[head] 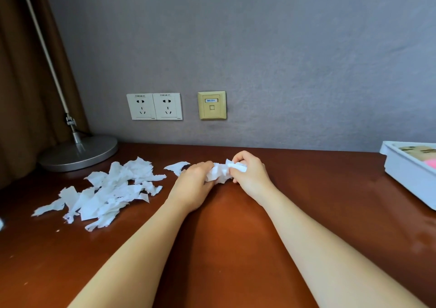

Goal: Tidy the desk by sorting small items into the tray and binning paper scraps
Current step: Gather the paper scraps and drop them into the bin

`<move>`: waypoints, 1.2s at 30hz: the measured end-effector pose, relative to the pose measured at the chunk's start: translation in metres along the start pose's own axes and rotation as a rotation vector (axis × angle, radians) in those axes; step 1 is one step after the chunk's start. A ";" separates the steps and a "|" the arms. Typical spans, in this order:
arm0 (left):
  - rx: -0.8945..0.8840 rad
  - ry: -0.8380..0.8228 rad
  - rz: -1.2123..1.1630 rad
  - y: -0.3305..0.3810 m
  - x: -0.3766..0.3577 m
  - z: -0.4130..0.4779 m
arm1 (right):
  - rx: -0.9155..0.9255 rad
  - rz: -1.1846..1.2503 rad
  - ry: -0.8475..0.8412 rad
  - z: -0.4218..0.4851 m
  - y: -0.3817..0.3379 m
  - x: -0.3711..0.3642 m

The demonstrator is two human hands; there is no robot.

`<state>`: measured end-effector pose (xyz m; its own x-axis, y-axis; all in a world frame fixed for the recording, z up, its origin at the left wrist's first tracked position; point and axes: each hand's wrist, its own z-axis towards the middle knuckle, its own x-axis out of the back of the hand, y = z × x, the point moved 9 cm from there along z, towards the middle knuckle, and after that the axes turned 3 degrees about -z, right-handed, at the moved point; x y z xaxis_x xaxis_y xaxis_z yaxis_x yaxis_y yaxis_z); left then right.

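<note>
Both hands meet at the middle of the brown desk, near the wall. A crumpled wad of white paper sits between them. My left hand grips its left end with curled fingers, and my right hand pinches its right end. A pile of torn white paper scraps lies spread on the desk to the left of my hands. One loose scrap lies just behind my left hand. A white tray stands at the right edge, holding a tan item and something pink, only partly seen.
A desk lamp with a round grey base stands at the back left, its arm slanting up along a brown curtain. Two white wall sockets and a yellowed data outlet are on the grey wall above the desk.
</note>
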<state>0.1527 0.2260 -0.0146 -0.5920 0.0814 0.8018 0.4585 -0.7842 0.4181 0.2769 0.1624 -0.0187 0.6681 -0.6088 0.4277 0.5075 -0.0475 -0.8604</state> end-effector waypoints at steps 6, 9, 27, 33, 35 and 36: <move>-0.026 0.042 -0.035 0.008 0.008 -0.007 | -0.026 0.026 0.000 -0.003 0.003 0.000; -0.018 0.093 -0.137 0.012 0.016 -0.015 | -0.044 0.072 -0.002 -0.008 0.001 0.002; 0.230 -0.331 -0.853 0.100 0.030 -0.069 | 0.067 -0.051 -0.026 -0.091 -0.074 0.063; 0.227 -0.171 -0.760 0.137 0.054 -0.077 | 0.082 -0.088 0.013 -0.124 -0.095 0.105; 0.192 -0.135 -0.690 0.157 0.057 -0.079 | 0.076 -0.105 0.032 -0.139 -0.096 0.125; 0.161 -0.133 -0.661 0.168 0.057 -0.080 | 0.069 -0.111 0.043 -0.145 -0.095 0.136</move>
<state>0.1430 0.0495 0.0671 -0.6994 0.5934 0.3984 0.1288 -0.4437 0.8869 0.2403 -0.0308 0.0806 0.5828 -0.6364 0.5053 0.6140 -0.0624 -0.7868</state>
